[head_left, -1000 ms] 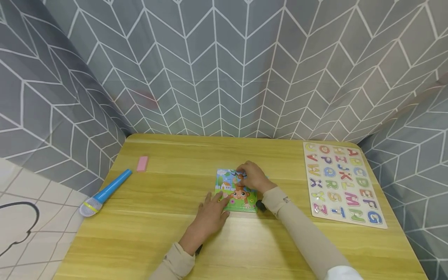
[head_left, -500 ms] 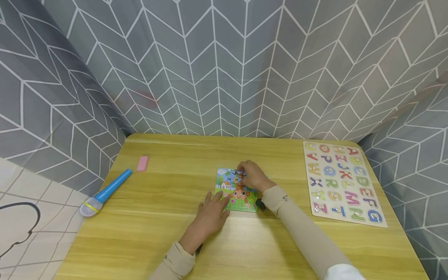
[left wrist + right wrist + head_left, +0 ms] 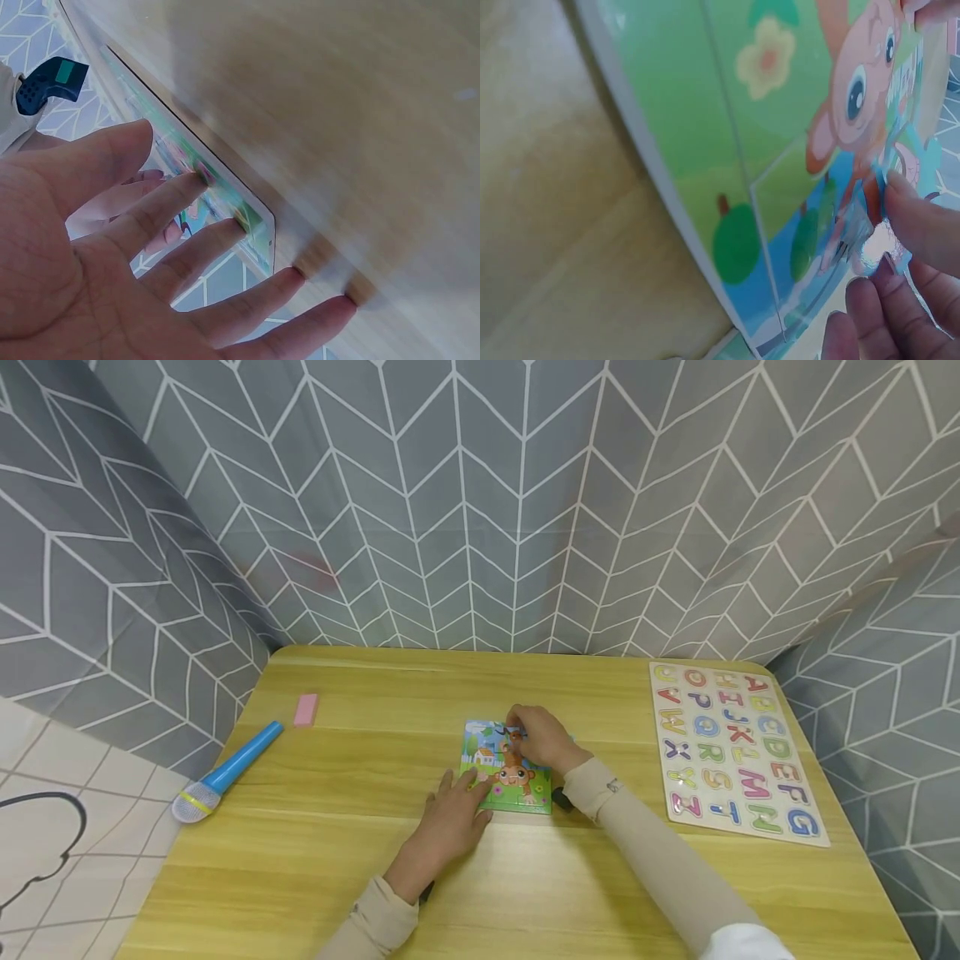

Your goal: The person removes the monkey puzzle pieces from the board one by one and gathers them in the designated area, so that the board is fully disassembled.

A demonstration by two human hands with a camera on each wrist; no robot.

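A person in beige sleeves works on a colorful monkey jigsaw puzzle (image 3: 527, 799), which lies flat near the middle of a wood-grain table (image 3: 322, 868), between both hands. The left hand (image 3: 447, 828) reaches in from the near side, its fingers fanned apart: two fingertips touch the puzzle's picture while the other two touch the tabletop just beside its edge. At the puzzle's far right part, the right hand (image 3: 546, 741) pinches a puzzle piece (image 3: 877, 247) between thumb and curled fingers; glare hides much of the piece's print, and I cannot tell whether it is seated. The printed monkey's face shows below that hand, a small house to the left. Well apart on the right rests an alphabet board (image 3: 712, 823) of bright letters; across on the left lie a blue toy microphone (image 3: 232, 770) and a pink block (image 3: 305, 711). A gray patterned curtain (image 3: 491, 527) hangs behind the table.
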